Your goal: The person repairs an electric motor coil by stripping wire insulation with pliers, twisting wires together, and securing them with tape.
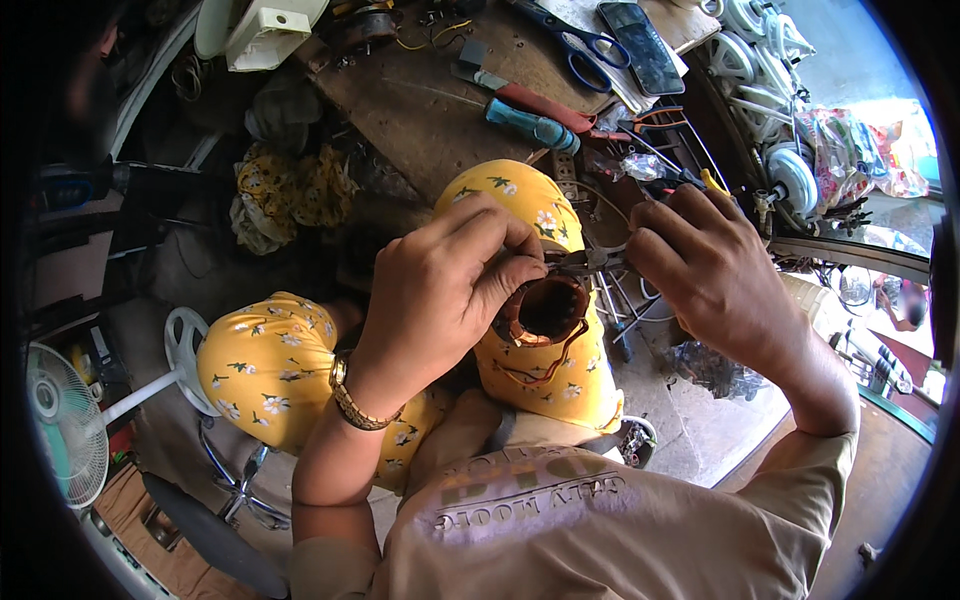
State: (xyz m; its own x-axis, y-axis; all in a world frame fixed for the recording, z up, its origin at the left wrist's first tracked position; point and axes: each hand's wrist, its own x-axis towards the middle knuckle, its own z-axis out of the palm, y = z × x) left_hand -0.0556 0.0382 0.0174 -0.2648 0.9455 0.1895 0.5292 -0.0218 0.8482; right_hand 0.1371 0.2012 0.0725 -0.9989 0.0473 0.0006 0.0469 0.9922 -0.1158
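A ring-shaped motor stator (514, 322) with copper windings rests on my raised knee, its dark round opening facing up. Red and dark lead wires (556, 362) curl from its lower right side. My left hand (440, 268) is closed, thumb and forefinger pinching at the stator's upper edge; any fine wire between them is too small to make out. Pliers (597, 259) reach across from the right, their jaws meeting the left fingertips just above the stator. My right hand (700, 262) is closed around the handles, which its fingers mostly hide.
A workbench (400, 110) ahead bears blue-handled scissors (585, 50), a phone (642, 48), a teal-handled tool (532, 127) and orange-handled pliers (660, 118). White plastic wheels (790, 180) are piled at right. A white fan (68, 420) stands at left by a stool.
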